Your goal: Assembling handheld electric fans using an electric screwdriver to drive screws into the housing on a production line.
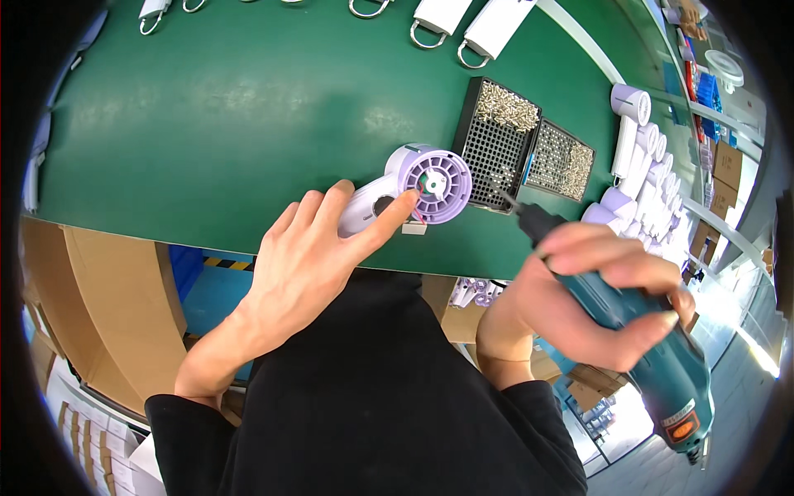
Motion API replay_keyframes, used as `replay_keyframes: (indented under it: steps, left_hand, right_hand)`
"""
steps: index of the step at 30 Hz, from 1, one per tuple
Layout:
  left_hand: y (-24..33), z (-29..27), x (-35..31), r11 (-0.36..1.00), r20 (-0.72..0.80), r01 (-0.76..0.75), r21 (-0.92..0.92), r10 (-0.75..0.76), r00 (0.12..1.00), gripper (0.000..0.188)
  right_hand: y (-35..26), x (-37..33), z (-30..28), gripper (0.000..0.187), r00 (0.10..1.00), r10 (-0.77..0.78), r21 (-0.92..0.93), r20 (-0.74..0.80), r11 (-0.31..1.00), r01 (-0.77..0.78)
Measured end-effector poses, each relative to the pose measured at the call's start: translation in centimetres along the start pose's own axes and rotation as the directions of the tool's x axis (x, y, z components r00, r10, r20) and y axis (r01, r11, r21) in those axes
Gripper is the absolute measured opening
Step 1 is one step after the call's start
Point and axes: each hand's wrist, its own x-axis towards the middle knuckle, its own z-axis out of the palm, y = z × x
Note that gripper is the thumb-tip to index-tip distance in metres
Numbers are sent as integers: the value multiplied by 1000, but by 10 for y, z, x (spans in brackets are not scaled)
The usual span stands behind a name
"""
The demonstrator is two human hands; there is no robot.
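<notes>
My left hand (302,248) is closed around the handle of a lilac and white handheld fan (457,202) lying near the front edge of the green table. Its index fingertip touches the open round head, beside thin red and green wires and a white hub. My right hand (591,285), slightly blurred, grips a teal electric screwdriver (674,376) whose dark nose points up and left. The bit ends at the near edge of a black perforated screw tray (494,153), which has small screws heaped at its far end. Whether a screw sits on the bit, I cannot tell.
A second screw tray (558,161) adjoins the first. Several lilac and white fans (633,157) are piled along the right. White handles with metal loops (500,29) lie at the far edge. Cardboard boxes (120,306) stand below the table's left side.
</notes>
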Motion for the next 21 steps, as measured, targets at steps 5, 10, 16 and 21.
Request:
replay_keyframes:
  steps: [5,10,16,21]
  left_hand:
    - [3,2,1,999,-26,30,-17,-30,999,68]
    - [4,-1,3,1000,9,18,-10,-18,1000,67]
    - [5,-1,5,1000,6,14,-14,-14,1000,67]
    - [6,4,2,983,-10,105,-153,-108,994,61]
  right_hand:
    - [17,-1,-19,20,975,25,-214,-223,974,-74]
    - [33,-8,-28,25,960,-10,-296,-281,952,-76]
    - [42,-11,-35,25,967,-37,-282,-254,959,-37]
    - [43,-10,-36,24,983,-8,-316,-182,947,-50]
